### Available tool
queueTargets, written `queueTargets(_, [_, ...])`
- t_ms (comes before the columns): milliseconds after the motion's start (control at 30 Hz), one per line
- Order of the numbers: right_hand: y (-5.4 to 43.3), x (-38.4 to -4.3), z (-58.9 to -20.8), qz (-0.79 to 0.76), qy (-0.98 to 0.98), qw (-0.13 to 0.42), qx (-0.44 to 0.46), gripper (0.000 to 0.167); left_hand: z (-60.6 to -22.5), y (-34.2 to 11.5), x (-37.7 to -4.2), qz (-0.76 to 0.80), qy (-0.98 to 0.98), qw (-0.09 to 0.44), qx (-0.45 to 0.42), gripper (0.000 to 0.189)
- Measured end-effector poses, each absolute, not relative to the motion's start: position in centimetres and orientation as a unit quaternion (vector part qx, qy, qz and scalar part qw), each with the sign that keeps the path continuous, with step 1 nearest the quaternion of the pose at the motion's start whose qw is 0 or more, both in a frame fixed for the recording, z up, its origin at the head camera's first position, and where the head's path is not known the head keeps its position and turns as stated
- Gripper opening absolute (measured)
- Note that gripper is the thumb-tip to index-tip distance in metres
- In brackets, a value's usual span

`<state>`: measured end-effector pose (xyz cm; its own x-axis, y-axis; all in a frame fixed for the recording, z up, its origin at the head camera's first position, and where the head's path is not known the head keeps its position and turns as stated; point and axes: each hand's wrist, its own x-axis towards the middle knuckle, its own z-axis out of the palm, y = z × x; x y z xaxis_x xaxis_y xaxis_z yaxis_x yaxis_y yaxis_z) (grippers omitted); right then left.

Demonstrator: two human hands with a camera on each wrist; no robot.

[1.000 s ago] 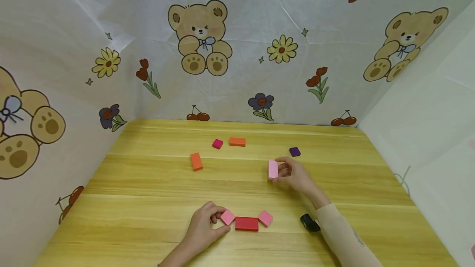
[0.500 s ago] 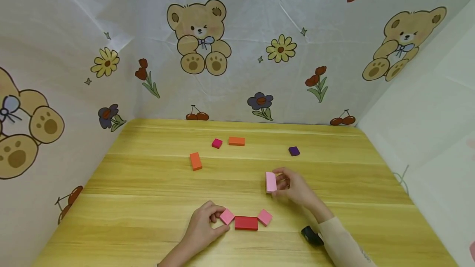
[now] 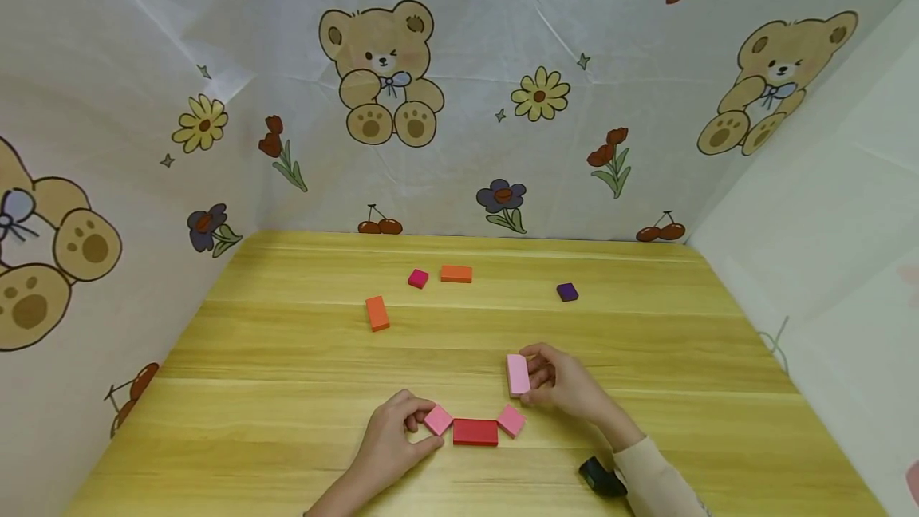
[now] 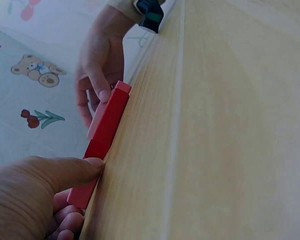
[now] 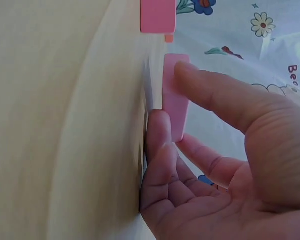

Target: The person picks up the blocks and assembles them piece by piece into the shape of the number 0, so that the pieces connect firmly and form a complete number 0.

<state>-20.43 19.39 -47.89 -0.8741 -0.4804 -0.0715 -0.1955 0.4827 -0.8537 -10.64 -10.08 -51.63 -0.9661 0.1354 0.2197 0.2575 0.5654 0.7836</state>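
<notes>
In the head view my left hand (image 3: 393, 436) pinches a small pink square block (image 3: 438, 420) between thumb and fingers. That block's corner meets the left end of a red rectangular block (image 3: 475, 432) lying flat on the table. A second pink square block (image 3: 511, 421), turned like a diamond, sits at the red block's right end. Behind it, my right hand (image 3: 567, 388) grips a light pink rectangular block (image 3: 518, 375) by its ends. The right wrist view shows the thumb on one end of this light pink block (image 5: 176, 95), close over the tabletop.
Farther back on the wooden table (image 3: 301, 357) lie two orange blocks (image 3: 377, 313), a magenta block (image 3: 419, 278) and a dark purple block (image 3: 567, 292). A black device (image 3: 601, 477) is at my right wrist. Bear-printed cloth (image 3: 445, 166) rises behind the table.
My right hand has brought the light pink block nearer to me and slightly left, toward the red and pink row. The left hand stays on its pink block.
</notes>
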Motion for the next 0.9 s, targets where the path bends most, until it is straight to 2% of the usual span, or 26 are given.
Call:
queueTargets(567, [19.06, -19.98, -48.69, -0.468, 0.850, 0.142, -0.199, 0.060, -51.62, -10.13, -10.65, -0.453, -0.882, 0.063, -0.108, 0.034])
queueTargets(900, [19.30, -19.92, -48.73, -0.478, 0.841, 0.147, -0.208, 0.063, -51.89, -10.12, -10.71, -0.446, -0.883, 0.085, -0.117, 0.035])
